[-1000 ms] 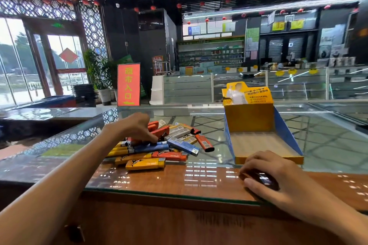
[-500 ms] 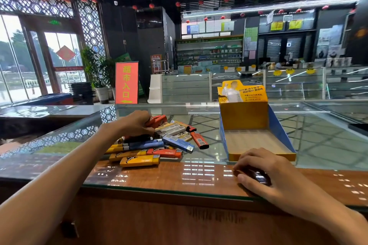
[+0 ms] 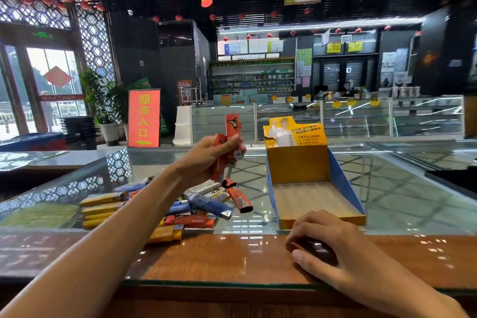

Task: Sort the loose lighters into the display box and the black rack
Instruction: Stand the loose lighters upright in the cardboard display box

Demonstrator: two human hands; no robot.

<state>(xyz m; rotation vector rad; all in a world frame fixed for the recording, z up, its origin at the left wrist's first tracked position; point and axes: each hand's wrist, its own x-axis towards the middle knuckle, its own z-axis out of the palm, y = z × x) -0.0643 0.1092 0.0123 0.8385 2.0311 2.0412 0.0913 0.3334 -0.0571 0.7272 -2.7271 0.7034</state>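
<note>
A: Surface?
B: Glass counter [image 3: 402, 196] with a wooden strip along the near edge.
A: Box?
B: Display box [image 3: 296, 165], yellow inside with blue sides, stands upright on the glass, right of centre.
A: Stock?
B: Loose lighters [image 3: 209, 205] heaped on the glass left of the box, apart from it. Yellow, blue, red and white, lying flat and crossed.
A: Hands?
B: Left hand [image 3: 204, 156] is up above the heap, fingers curled round a few red lighters [image 3: 233, 124], one poking upward. Right hand [image 3: 343, 248] is low on the wooden strip just before the box, fingers curved over a dark object [image 3: 318, 250]. It is mostly hidden; cannot tell what it is.
</note>
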